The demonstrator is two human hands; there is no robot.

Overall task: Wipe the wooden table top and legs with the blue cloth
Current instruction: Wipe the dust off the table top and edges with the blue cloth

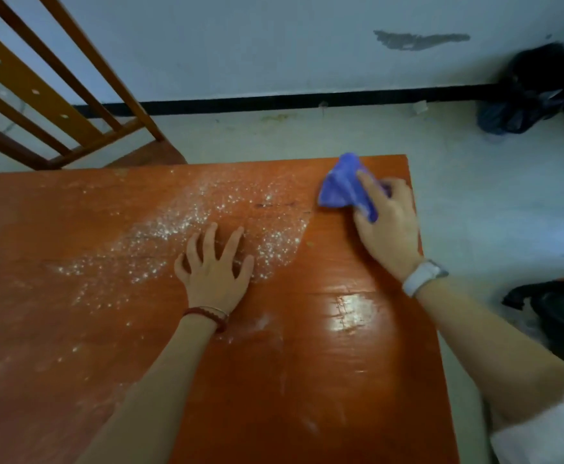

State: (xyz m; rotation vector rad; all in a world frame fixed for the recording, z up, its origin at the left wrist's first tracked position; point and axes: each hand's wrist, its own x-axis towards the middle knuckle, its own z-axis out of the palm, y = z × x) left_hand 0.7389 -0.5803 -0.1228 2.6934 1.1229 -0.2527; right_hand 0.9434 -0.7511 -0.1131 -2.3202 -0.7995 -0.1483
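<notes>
Your right hand (386,222) grips the bunched blue cloth (344,187) and presses it onto the orange-brown wooden surface (307,346) close to its far right corner, index finger stretched across the fabric and the other fingers curled over it. Your left hand (215,267) lies flat near the middle of the surface, fingers spread and straight, holding nothing, its fingertips at the edge of a wide scatter of white powder (180,229) that runs from the far middle toward the near left. A dark red bracelet (210,316) circles your left wrist; a white watch (423,276) sits on your right. The strip of surface right of the powder, between your two hands, shows bare and glossy, with a bright glare patch near your right forearm. Beyond the far left edge stands a wooden slatted frame (56,88), tilted, on the pale floor (307,132). A black bag (535,92) slumps against the wall in the far right corner.
</notes>
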